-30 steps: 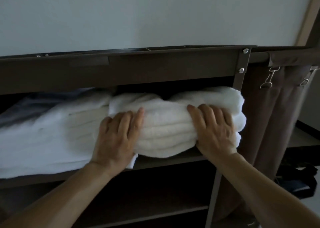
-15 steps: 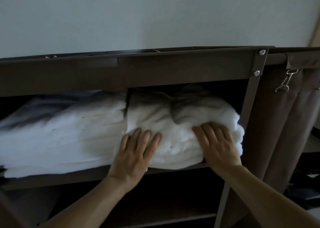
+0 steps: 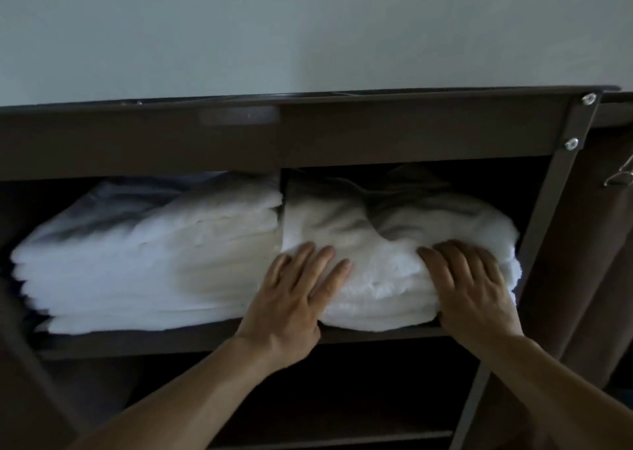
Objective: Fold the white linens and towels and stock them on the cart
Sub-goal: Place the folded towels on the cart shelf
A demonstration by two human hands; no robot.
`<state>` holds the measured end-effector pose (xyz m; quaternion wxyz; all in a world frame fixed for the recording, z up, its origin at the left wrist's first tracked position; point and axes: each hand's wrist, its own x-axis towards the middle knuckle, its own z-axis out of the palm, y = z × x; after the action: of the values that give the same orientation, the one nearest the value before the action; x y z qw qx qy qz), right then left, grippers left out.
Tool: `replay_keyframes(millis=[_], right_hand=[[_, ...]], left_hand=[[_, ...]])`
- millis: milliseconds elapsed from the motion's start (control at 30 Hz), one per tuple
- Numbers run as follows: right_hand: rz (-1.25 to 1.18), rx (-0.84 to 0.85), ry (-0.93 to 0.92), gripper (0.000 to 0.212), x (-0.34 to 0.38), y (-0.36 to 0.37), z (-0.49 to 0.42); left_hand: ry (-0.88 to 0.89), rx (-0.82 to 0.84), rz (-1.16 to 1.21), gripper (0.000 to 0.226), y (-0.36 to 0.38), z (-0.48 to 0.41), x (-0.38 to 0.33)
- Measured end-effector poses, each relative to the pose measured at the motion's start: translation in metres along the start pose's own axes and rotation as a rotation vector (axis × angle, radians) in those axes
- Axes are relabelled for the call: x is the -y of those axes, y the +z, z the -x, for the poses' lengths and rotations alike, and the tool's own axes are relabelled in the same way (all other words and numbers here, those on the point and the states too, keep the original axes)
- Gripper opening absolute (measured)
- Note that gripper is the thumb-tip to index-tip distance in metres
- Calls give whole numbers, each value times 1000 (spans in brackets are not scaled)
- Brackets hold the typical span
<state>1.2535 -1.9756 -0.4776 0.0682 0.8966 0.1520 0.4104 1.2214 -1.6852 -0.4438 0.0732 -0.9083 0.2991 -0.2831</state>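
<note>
A stack of folded white towels (image 3: 387, 278) lies on the upper shelf of the dark brown cart (image 3: 308, 134), at the shelf's right end. My left hand (image 3: 294, 299) presses flat against the stack's front left, fingers straight and spread. My right hand (image 3: 469, 285) lies flat on the stack's front right. A second pile of folded white linens (image 3: 154, 264) fills the left part of the same shelf, touching the towels.
The shelf's front edge (image 3: 137, 341) runs under both piles. A lower shelf (image 3: 342, 439) sits in deep shadow below. The cart's right post (image 3: 544, 217) stands close to the towels. Brown fabric (image 3: 603, 278) with a metal clip (image 3: 620, 179) hangs at the right. A pale wall is behind.
The towel stack has gone deeper into the shelf under both hands, and its top has flattened. The view shifted so the cart sits further right in the frame.
</note>
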Motion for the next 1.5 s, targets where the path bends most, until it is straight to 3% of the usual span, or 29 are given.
replay_keyframes(millis=[100,167,267,400,633,933,1067,1367,1500], right_hand=[[-72,50,6,112,15,-18,-12],[-116,48,-102,128,44,-28,-20],[-132,73,-216,128,93,-36,-39],[-17,227,-235,130,141,-38,-63],[27,292,-247,139,143,-34,-72],[137,180,-285,98,160,-29,-83],[164,99,-257,98,163,-15,-80],[92,-204,-192,72,125,-19,-138],[-34,-121,-194,74,128,-5,-142]], left_hand=[[58,-201,78,87,-15,0,38],[-15,-252,-24,92,-26,-2,67],[-131,-45,-136,113,-36,-9,102],[-134,237,-262,141,-26,-4,120],[-269,163,-346,146,0,-4,96],[-221,141,-326,150,0,-9,113],[-244,154,-357,148,4,-6,108],[-182,30,-357,141,-18,-1,130],[-137,-17,-346,144,-20,7,136]])
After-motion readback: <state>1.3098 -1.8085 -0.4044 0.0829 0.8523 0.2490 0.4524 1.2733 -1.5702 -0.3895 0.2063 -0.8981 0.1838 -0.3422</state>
